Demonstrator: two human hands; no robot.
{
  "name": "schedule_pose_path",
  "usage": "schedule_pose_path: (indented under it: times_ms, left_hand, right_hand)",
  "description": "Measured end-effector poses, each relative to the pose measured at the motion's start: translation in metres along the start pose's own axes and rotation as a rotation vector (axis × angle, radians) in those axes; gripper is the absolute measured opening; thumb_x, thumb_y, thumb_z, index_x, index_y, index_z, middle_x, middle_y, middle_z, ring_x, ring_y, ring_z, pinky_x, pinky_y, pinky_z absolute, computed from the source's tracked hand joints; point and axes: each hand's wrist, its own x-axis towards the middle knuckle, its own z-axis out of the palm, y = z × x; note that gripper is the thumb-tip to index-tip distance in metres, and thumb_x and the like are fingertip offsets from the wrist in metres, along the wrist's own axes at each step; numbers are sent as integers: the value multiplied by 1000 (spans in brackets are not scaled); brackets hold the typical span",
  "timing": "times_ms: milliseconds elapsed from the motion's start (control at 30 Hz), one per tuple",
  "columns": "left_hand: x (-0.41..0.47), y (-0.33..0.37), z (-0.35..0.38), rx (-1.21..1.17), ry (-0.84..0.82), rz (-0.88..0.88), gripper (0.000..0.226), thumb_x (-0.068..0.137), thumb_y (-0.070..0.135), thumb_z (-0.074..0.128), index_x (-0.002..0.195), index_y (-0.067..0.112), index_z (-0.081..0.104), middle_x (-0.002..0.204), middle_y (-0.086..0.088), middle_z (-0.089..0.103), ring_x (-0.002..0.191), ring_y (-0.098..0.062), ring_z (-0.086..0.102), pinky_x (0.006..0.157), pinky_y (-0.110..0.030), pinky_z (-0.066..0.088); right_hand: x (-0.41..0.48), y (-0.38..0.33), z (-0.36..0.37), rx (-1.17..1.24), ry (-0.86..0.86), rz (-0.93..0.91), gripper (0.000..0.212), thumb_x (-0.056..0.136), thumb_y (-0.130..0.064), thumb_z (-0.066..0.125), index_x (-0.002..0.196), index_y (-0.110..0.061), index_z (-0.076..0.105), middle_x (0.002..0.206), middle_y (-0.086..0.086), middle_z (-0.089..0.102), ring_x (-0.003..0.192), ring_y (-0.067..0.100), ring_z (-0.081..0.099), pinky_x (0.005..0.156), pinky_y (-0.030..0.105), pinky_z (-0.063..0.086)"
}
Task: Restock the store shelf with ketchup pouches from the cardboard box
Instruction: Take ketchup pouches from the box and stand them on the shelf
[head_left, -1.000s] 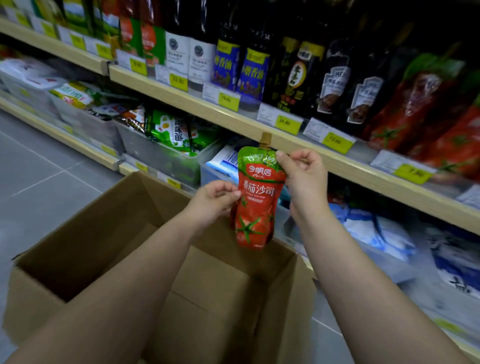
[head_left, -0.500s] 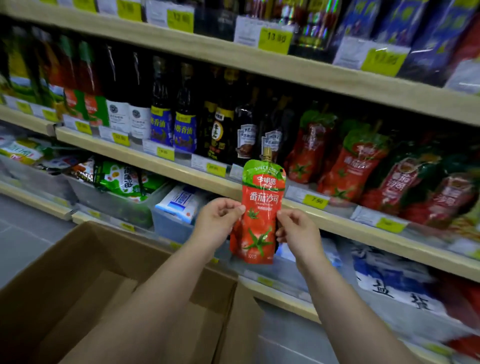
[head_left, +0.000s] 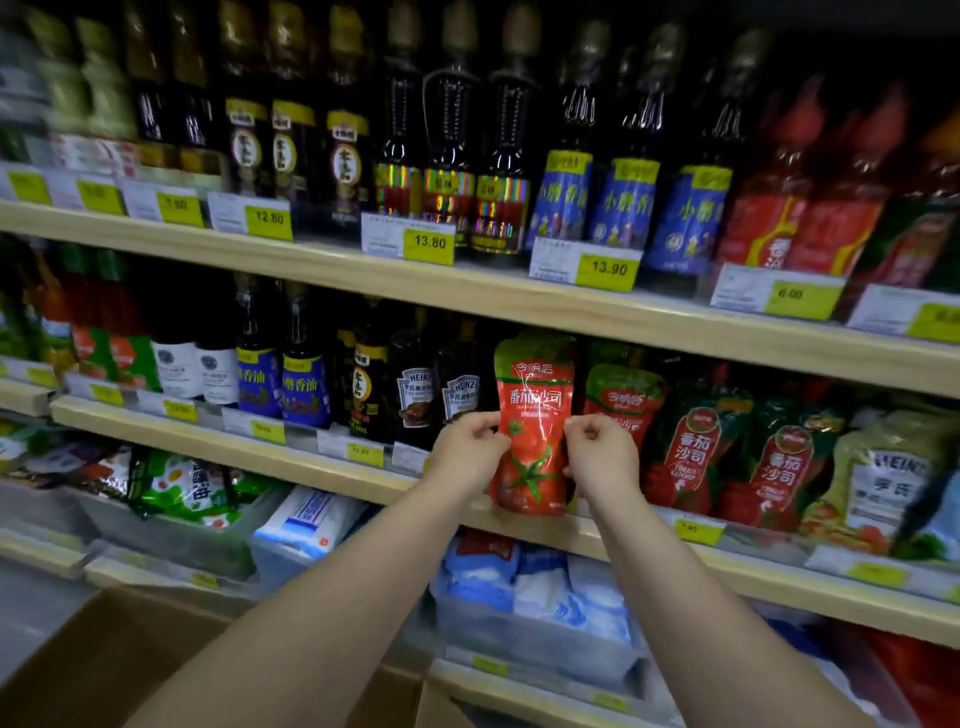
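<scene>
The ketchup pouch was pinched by its side edges between the left hand and the right hand, with the fingers of both curled onto it. It was held upright at the front of the middle shelf, its base level with the shelf's front lip. Whether it rested on the board could not be told. Stocked pouches were seen standing just to its right on the same shelf, and dark Heinz bottles just to its left. This pouch was judged nearly placed, with only the setting down and letting go left. Only a corner of the cardboard box was shown at the lower left with its inside hidden, so how many pouches were left to stock could not be judged.
</scene>
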Motion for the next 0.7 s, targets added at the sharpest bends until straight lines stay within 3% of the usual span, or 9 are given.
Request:
schedule_pose_path:
  times_ms: [167, 267, 367, 433, 567, 700]
  left_hand:
    - [7, 31, 13, -166, -89, -20, 52, 89, -8, 37, 137, 12, 42, 125, -16, 60, 105, -27, 59, 65, -20, 48]
    - [12, 33, 18, -218, -122, -24, 63, 86, -15, 35, 143, 10, 32, 129, -17, 56, 113, -28, 56, 79, -25, 48]
    - [17, 26, 21, -164, -105, -30, 65, 85, -16, 35, 144, 12, 30, 127, -14, 54, 111, -24, 55, 81, -28, 49]
    - [23, 22, 24, -142, -79, -37, 66, 85, -14, 38, 144, 14, 32, 131, -15, 53, 113, -25, 54, 86, -31, 48]
    - [32, 21, 25, -158, -65, -44, 62, 84, -11, 41, 140, 13, 36, 117, -12, 59, 101, -20, 55, 81, -28, 48]
    - [37, 11, 24, -91, -50, -95, 58, 86, -4, 46, 141, 13, 34, 123, -14, 59, 100, -21, 56, 91, -33, 48]
  right_hand:
    - [15, -13, 7, 64, 76, -19, 19, 94, -27, 47, 95, -16, 62, 85, 7, 71, 78, 26, 68, 79, 46, 55]
    - [15, -9, 13, 125, 116, -35, 22, 95, -25, 47, 102, -11, 64, 79, 5, 70, 70, 18, 67, 70, 33, 54]
    - [13, -1, 20, 154, 114, -19, 20, 96, -24, 46, 98, -13, 63, 79, 5, 70, 64, 10, 64, 57, 22, 47]
    - [15, 1, 21, 151, 108, -14, 21, 97, -23, 45, 100, -14, 62, 79, 4, 70, 65, 12, 65, 59, 23, 48]
    - [23, -1, 22, 138, 80, -32, 20, 97, -20, 44, 101, -12, 62, 81, 8, 70, 73, 20, 67, 72, 34, 54]
    - [19, 10, 28, 109, 23, 7, 17, 97, -18, 43, 95, -16, 60, 79, 6, 69, 69, 18, 66, 67, 29, 52]
